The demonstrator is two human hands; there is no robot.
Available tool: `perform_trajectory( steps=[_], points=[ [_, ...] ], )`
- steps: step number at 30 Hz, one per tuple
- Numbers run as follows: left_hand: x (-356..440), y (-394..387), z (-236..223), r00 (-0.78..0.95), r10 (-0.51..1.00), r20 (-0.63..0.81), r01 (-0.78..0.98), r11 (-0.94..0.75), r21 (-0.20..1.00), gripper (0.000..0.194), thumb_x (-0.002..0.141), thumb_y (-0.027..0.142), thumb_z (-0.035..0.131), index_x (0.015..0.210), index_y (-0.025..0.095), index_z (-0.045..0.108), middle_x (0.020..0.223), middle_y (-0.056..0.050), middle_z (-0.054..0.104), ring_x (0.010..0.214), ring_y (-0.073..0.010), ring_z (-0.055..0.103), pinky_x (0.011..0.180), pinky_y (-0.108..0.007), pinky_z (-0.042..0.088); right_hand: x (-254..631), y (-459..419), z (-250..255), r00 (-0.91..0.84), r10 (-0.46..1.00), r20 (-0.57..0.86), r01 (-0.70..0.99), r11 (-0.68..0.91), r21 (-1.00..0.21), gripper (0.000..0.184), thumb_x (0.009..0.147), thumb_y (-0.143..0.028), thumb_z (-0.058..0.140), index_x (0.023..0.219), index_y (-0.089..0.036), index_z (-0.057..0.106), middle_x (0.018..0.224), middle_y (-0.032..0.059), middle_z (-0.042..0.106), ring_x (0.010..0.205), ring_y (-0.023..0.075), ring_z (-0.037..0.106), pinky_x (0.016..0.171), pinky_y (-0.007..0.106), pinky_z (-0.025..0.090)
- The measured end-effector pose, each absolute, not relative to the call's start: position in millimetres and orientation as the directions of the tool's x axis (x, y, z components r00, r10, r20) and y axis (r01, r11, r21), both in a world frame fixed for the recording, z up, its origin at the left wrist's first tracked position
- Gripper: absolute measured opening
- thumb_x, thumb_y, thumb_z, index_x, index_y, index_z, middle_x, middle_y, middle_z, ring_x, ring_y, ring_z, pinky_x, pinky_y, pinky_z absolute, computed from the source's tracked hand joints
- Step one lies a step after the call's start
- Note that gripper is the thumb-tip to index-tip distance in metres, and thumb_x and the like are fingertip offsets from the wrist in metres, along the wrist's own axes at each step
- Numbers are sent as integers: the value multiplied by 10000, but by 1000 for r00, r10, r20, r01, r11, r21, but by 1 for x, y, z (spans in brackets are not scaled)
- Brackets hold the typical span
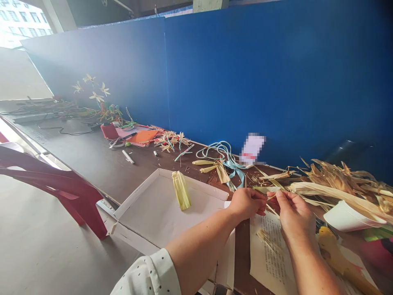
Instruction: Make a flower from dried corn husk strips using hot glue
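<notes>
- The left hand and right hand meet fingertip to fingertip, both pinching a thin, straw-coloured plant strip; the curled left fingers partly hide its end.
- Landmark: the shallow white cardboard box on the dark brown wooden tabletop. The strip is held up just beyond its right edge, slanting down to the right, away from the box.
- The left hand is nearer the box, its forearm crossing over the box's near right part; the right hand is farther out to the right.
- Inside the box, toward its far side, lies a ribbed, yellow-green husk bundle, its long axis running roughly near to far, apart from both hands.
- Right of the box, below the hands, lies a cream printed paper sheet bearing short, pale straw scraps.
</notes>
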State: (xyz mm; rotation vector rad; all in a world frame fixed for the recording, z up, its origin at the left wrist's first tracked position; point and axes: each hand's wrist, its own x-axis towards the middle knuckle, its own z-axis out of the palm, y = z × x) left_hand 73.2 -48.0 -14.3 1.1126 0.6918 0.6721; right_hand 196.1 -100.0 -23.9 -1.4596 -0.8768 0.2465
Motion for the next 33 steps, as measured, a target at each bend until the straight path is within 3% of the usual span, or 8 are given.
perform_trajectory(
  steps=[5, 9, 15, 21, 23, 28, 33],
  points=[
    [69, -51, -7, 611, 777, -150, -123, 281, 952, 93, 734, 46, 587, 675, 113, 613, 537, 43, 549, 468, -47, 522, 566, -220, 529, 187, -101, -14, 733, 672, 100, -45, 195, -980, 385, 590, -460, 795, 798, -184, 623, 765, 44, 705, 605, 127, 618, 551, 233, 519],
    [67, -52, -5, 608, 778, -156, -101, 271, 957, 90, 732, 70, 597, 655, 114, 610, 533, 34, 547, 475, -55, 528, 553, -216, 521, 181, -103, -4, 719, 694, -32, -184, 146, -972, 400, 535, -402, 830, 815, -186, 642, 711, 22, 693, 561, 110, 591, 505, 201, 501],
    [68, -51, -5, 584, 790, -189, -110, 308, 945, 100, 736, 89, 610, 641, 117, 594, 525, 31, 549, 462, -59, 520, 550, -231, 523, 186, -104, -3, 658, 748, -83, -207, 74, -975, 423, 621, -433, 765, 977, -220, 681, 759, 28, 707, 601, 120, 610, 539, 203, 512],
    [70, -51, -7, 600, 780, -179, -165, 339, 926, 92, 729, 93, 630, 641, 108, 605, 543, 17, 566, 463, -65, 534, 567, -246, 530, 188, -103, -4, 637, 765, -94, -178, 27, -984, 505, 742, -603, 612, 1074, -227, 669, 940, 70, 712, 670, 156, 642, 533, 243, 522],
    [70, -51, -7, 593, 783, -188, -190, 363, 912, 97, 723, 104, 656, 641, 105, 604, 548, 12, 573, 474, -67, 538, 576, -249, 535, 185, -104, -4, 634, 768, -90, -136, -4, -991, 499, 733, -613, 620, 1049, -231, 678, 965, 77, 708, 667, 165, 643, 514, 251, 515],
    [70, -52, -2, 569, 789, -232, -218, 417, 882, 134, 746, 113, 663, 643, 105, 577, 528, 17, 565, 468, -61, 530, 562, -232, 527, 184, -102, -14, 617, 787, -31, -47, -3, -999, 381, 571, -474, 799, 832, -222, 683, 767, 49, 705, 587, 193, 627, 496, 296, 507],
    [71, -53, -3, 568, 787, -242, -209, 422, 882, 134, 744, 133, 677, 650, 107, 585, 536, 25, 556, 484, -56, 520, 593, -240, 529, 192, -99, -27, 598, 789, 140, 135, 73, -988, 384, 611, -505, 758, 830, -196, 698, 725, 42, 705, 608, 198, 636, 543, 310, 513]
  ],
)
